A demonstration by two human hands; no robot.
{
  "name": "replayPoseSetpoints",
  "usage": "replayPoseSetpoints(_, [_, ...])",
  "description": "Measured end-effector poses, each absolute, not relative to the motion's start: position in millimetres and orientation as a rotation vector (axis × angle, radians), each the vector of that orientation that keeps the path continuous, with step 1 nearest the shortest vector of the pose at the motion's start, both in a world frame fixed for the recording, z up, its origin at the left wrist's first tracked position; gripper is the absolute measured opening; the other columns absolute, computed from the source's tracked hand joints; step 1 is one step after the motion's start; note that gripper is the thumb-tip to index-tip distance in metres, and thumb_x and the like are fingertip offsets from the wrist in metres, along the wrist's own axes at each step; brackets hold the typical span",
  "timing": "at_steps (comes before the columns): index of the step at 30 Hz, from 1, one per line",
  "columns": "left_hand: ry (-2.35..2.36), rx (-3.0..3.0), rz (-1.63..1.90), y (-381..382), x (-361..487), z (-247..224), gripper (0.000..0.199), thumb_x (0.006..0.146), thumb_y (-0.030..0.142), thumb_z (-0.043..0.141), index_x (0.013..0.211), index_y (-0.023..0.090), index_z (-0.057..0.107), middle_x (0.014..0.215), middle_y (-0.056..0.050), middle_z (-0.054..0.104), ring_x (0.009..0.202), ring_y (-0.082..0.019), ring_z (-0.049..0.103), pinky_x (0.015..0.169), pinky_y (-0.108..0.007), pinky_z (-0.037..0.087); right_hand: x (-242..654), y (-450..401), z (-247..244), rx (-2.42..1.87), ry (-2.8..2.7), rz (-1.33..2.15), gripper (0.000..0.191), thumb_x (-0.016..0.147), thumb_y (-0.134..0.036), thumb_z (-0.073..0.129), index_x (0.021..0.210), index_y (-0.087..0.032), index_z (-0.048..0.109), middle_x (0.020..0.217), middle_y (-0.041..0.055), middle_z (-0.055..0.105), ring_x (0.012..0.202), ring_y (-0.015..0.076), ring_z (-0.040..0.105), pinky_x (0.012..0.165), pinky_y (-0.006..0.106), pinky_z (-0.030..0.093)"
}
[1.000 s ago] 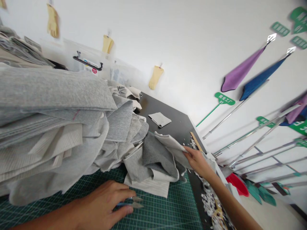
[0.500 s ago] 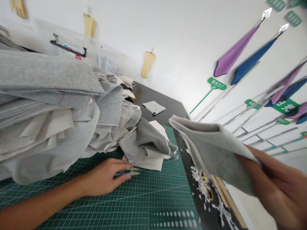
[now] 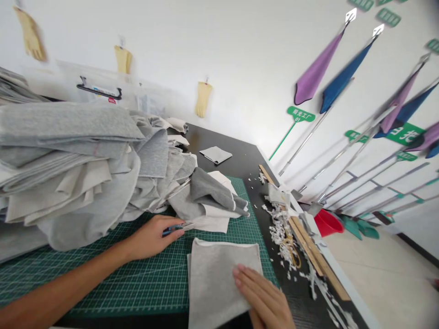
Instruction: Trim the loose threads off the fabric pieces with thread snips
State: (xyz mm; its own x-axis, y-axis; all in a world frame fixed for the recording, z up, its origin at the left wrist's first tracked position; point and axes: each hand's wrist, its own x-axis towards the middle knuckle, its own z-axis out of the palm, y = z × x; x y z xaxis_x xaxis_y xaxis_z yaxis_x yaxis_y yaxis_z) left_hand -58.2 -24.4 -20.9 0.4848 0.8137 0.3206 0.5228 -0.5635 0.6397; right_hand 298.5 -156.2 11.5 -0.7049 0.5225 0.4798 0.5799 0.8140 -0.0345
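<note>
My left hand (image 3: 158, 234) is closed around small blue-handled thread snips (image 3: 173, 229), their metal blades pointing right over pale cloth beside the pile. A folded grey fabric piece (image 3: 219, 278), roughly square, lies over the front of the green cutting mat (image 3: 137, 297). On its right part rest the outstretched fingers of my right hand (image 3: 262, 292), with the thumb at the lower edge, partly hidden. A large heap of grey and cream fabric (image 3: 113, 169) covers the mat's left and back; a dark grey piece (image 3: 216, 192) sticks out of it.
Another folded grey piece (image 3: 216, 154) lies on the black table behind the mat. White scraps (image 3: 279, 228) and wooden strips (image 3: 308, 246) line the right edge. A clear plastic box (image 3: 99, 84) stands behind the heap. Beyond the table are mops and a red dustpan (image 3: 327, 223).
My right hand has brought the folded grey piece from the raised right side down and left onto the mat. The left hand keeps the snips in nearly the same place. The view has shifted.
</note>
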Motion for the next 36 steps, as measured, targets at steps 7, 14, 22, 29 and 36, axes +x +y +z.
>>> replayPoseSetpoints(7, [1.141,2.283,0.831,-23.3,-58.5,-28.4,0.033,0.099,0.044,0.060,0.118,0.023,0.077,0.114,-0.005,0.079,0.103,-0.023,0.075,0.095,-0.033,0.059,312.7,-154.1,-11.0,-1.015,-2.874,0.008,0.084,0.078,-0.009,0.057,0.159,-0.017,0.038,0.162,0.0094,0.035,0.150,0.0341,0.037,0.122,0.057,0.034])
replayPoseSetpoints(14, [1.179,2.313,0.823,-24.2,-59.1,-29.5,0.033,0.099,0.045,0.061,0.118,0.024,0.077,0.114,-0.004,0.079,0.103,-0.022,0.076,0.097,-0.032,0.059,286.3,-151.9,-21.0,-1.097,-2.856,0.061,0.090,0.082,-0.021,0.069,0.163,-0.019,0.030,0.165,0.0156,0.023,0.151,0.0414,0.031,0.123,0.061,0.030])
replayPoseSetpoints(22, [1.135,2.398,0.867,-27.3,-66.7,-25.2,0.033,0.100,0.046,0.059,0.118,0.025,0.077,0.113,-0.003,0.079,0.102,-0.021,0.077,0.092,-0.029,0.062,296.3,-148.6,16.6,-0.960,-2.820,0.161,0.066,0.094,-0.054,0.066,0.149,-0.020,0.053,0.154,0.0123,0.052,0.144,0.0281,0.051,0.121,0.043,0.042])
replayPoseSetpoints(29, [0.917,2.680,0.778,-51.8,-54.0,5.4,0.035,0.103,0.043,0.057,0.132,0.026,0.067,0.115,-0.004,0.078,0.101,-0.019,0.076,0.087,-0.026,0.061,291.6,-130.6,44.1,-1.083,-2.446,0.191,0.042,0.095,-0.019,0.060,0.137,-0.018,0.062,0.137,0.0103,0.070,0.124,0.0229,0.068,0.106,0.038,0.056])
replayPoseSetpoints(36, [0.632,2.889,0.454,-71.0,-14.5,41.3,0.040,0.112,0.030,0.027,0.122,0.020,0.064,0.102,-0.005,0.074,0.077,-0.018,0.072,0.068,-0.031,0.057,283.4,-92.0,31.3,-1.015,-2.383,0.285,0.037,0.095,-0.016,0.058,0.132,-0.019,0.065,0.129,0.0099,0.073,0.119,0.0230,0.069,0.102,0.039,0.057])
